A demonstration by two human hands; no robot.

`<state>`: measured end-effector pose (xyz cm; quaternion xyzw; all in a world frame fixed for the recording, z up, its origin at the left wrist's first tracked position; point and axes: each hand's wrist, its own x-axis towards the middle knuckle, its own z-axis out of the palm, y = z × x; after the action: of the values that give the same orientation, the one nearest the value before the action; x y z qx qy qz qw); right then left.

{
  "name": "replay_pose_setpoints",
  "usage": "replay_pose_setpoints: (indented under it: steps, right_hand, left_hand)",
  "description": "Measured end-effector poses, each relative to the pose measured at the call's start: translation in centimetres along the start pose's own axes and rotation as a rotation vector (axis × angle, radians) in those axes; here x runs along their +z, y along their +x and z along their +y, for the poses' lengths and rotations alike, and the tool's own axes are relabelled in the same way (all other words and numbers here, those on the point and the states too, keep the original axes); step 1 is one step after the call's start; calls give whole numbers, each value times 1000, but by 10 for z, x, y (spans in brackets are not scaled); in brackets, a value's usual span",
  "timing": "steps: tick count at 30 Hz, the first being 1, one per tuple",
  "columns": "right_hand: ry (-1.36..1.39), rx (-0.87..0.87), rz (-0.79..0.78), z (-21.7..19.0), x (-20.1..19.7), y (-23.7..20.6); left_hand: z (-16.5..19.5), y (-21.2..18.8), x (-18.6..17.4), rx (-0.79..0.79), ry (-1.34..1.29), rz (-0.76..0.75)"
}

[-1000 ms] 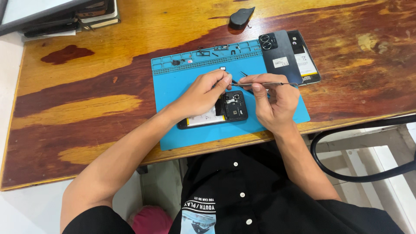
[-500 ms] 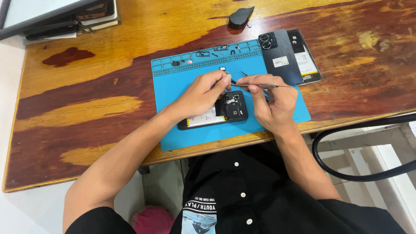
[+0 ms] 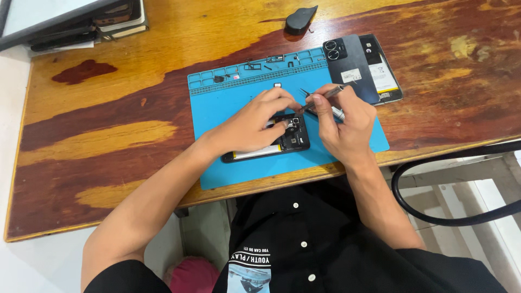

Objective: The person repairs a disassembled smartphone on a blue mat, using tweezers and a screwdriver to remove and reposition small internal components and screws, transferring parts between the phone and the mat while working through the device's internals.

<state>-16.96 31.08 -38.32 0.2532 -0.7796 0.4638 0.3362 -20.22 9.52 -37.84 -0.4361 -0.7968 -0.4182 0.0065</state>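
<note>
1. Right hand [image 3: 344,127]: fingers closed around thin metal tweezers [image 3: 320,99], held slanted, tips aimed down at the upper end of the opened phone [image 3: 268,144].
2. Left hand [image 3: 252,122]: fingers curled and pressed down on the opened phone, pinning it to the mat; fingertips placed beside the tweezer tips. No separate item seen in this hand.
3. Opened phone: black, back removed, inner parts exposed, pale strip visible along its near edge. Lying flat on the blue mat [image 3: 239,168], near the mat's front half, partly covered by both hands.
4. Blue mat: rectangular, set on the wooden table [image 3: 108,135], front edge close to the table's front edge. Row of small compartments along the far edge, several holding tiny dark parts [image 3: 255,66]; too small to identify.
5. Back cover [image 3: 350,65]: dark, camera rings at its top, resting across the mat's far right corner, overlapping a second flat panel [image 3: 382,76] with a pale label.
6. Black pick-shaped tool [image 3: 300,19]: on the table beyond the mat, well apart from both hands.
7. Stack of books [image 3: 116,19]: far left corner of the table.
8. Black cable [image 3: 434,217]: looped off the table at the right side.
</note>
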Motion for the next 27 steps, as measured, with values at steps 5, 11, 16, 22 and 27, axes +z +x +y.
replay_pose_setpoints:
  steps: [5, 11, 16, 22, 27]
  right_hand:
    - [-34, -5, -32, 4, 7, -4]
    - [13, 44, -38, 12, 14, -9]
    - [76, 76, -41, 15, 17, -14]
    - [196, 179, 28, 21, 20, -20]
    - [221, 165, 22, 25, 22, -24]
  left_hand:
    - [-9, -2, 8, 15, 46, 14]
    - [-18, -3, 16, -51, 48, 71]
    - [-22, -3, 19, -156, 70, 98]
    - [-27, -7, 3, -54, 243, 115]
    - [-28, -13, -3, -50, 259, -5]
